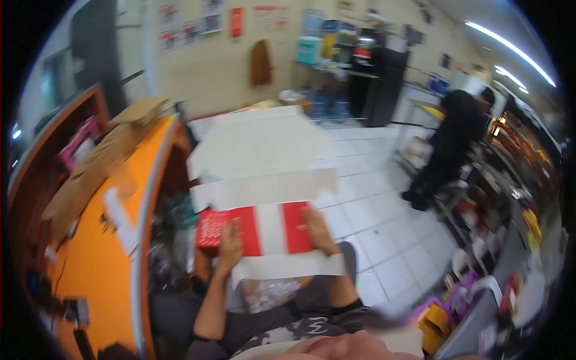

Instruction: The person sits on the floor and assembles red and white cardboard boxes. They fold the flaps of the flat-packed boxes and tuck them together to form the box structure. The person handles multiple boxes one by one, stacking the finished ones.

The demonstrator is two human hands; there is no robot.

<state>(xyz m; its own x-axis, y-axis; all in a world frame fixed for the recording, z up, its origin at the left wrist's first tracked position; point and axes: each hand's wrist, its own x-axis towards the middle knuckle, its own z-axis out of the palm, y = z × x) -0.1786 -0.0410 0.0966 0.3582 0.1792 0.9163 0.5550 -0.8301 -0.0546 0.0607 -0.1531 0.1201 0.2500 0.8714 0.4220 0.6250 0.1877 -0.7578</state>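
A red and white cardboard box [273, 231] lies across my lap, its large pale flap [258, 141] standing open and spread out beyond it. My left hand [230, 247] grips the box near its left end, fingers pointing up and away from me. On the right side, my right hand [321, 232] holds the box's right edge with its fingers along the red panel. A narrower white flap [288, 266] hangs on the near side, above my legs. Motion blurs the fingers a little.
At my left stands an orange-topped counter [129, 201] with brown cardboard [90, 174] and a white paper strip [120, 225] on it. A person in black [453, 135] works at the right by a cluttered bench. White floor tiles [384, 240] run between us.
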